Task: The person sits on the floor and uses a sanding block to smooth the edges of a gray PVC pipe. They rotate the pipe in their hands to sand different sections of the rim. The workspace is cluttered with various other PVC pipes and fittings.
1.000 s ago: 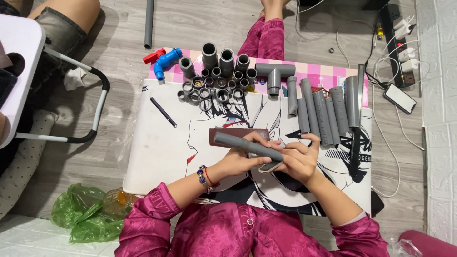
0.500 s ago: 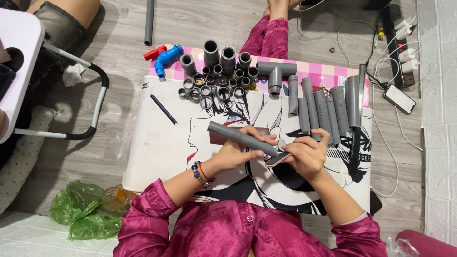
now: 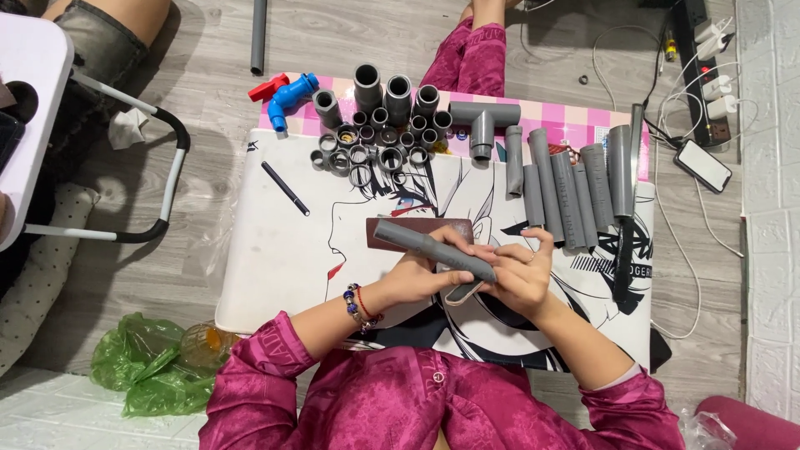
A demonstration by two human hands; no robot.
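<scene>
Frame centre: your left hand point(image 3: 421, 279) grips grey pipe length point(image 3: 433, 250); right hand point(image 3: 521, 279) pinches tan sanding strip point(image 3: 463, 291) against its end. Sanding underway; cut pipes point(image 3: 575, 187), upper right, apparently untouched.

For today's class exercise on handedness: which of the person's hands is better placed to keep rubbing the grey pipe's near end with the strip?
Right. The right hand sits at the grey pipe's near end, touching the strip, while the left hand grips the pipe's middle to steady it.
</scene>
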